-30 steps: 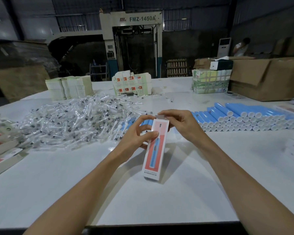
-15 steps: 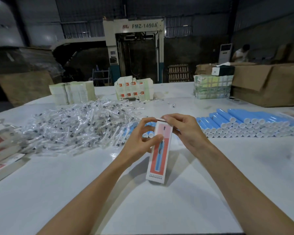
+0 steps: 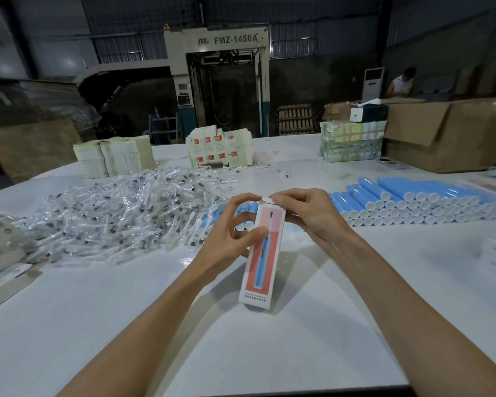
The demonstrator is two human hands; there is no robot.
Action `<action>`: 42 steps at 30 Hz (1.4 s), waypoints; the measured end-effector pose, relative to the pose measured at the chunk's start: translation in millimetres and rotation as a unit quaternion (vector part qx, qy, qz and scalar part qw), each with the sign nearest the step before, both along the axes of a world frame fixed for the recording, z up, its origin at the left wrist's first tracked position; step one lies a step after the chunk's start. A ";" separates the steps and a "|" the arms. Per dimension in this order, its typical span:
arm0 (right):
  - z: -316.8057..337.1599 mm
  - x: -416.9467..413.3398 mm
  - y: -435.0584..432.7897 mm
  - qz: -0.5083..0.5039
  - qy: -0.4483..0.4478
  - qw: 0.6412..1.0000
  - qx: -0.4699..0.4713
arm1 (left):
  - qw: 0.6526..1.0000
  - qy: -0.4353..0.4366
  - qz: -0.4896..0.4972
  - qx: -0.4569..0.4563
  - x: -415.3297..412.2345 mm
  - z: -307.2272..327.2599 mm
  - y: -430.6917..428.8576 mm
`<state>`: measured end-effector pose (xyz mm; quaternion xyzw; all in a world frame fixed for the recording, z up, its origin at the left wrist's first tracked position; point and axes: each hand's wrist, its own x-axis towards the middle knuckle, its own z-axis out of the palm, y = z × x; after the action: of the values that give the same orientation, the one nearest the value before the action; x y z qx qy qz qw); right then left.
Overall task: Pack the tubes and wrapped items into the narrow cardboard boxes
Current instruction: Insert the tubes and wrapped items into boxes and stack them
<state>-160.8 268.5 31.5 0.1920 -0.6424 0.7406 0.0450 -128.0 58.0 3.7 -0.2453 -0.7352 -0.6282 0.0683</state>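
A narrow white box point(image 3: 260, 267) with a red panel and a blue tube printed on it stands upright, its lower end near the white table point(image 3: 126, 325). My left hand point(image 3: 229, 230) grips its upper half, thumb across the front. My right hand point(image 3: 307, 216) pinches the white top flap point(image 3: 267, 199) between thumb and forefinger. Rows of blue tubes point(image 3: 407, 204) with white caps lie to the right. A heap of clear-wrapped items point(image 3: 121, 216) spreads to the left. Whether the box holds anything cannot be seen.
Stacks of flat cartons point(image 3: 112, 157) and printed box blanks point(image 3: 219, 150) stand at the table's far side. A wrapped bundle point(image 3: 351, 144) and big brown cartons point(image 3: 447, 133) sit far right. Flat boxes point(image 3: 0, 267) lie at the left edge. A person point(image 3: 401, 83) works behind.
Both hands stay on the box, which stands a little more upright. My right fingers have shifted onto the top flap. The camera tilted down slightly.
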 end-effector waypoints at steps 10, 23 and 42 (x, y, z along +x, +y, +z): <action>2.7 -0.9 11.4 0.075 -0.012 0.997 0.000 | 1.000 -0.014 0.017 0.001 1.6 -1.5 2.3; 0.3 4.2 7.4 -0.001 0.080 0.992 0.102 | 1.000 -0.014 0.013 -0.001 0.5 -2.7 -2.9; -32.0 -9.9 -17.7 -0.088 0.065 0.988 0.109 | 0.996 -0.043 0.050 0.055 -8.6 -20.9 6.1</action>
<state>-170.7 250.8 -0.5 0.1864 -0.7292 0.6454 0.1307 -136.6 64.1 -17.2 -0.1773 -0.7134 -0.6731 0.0812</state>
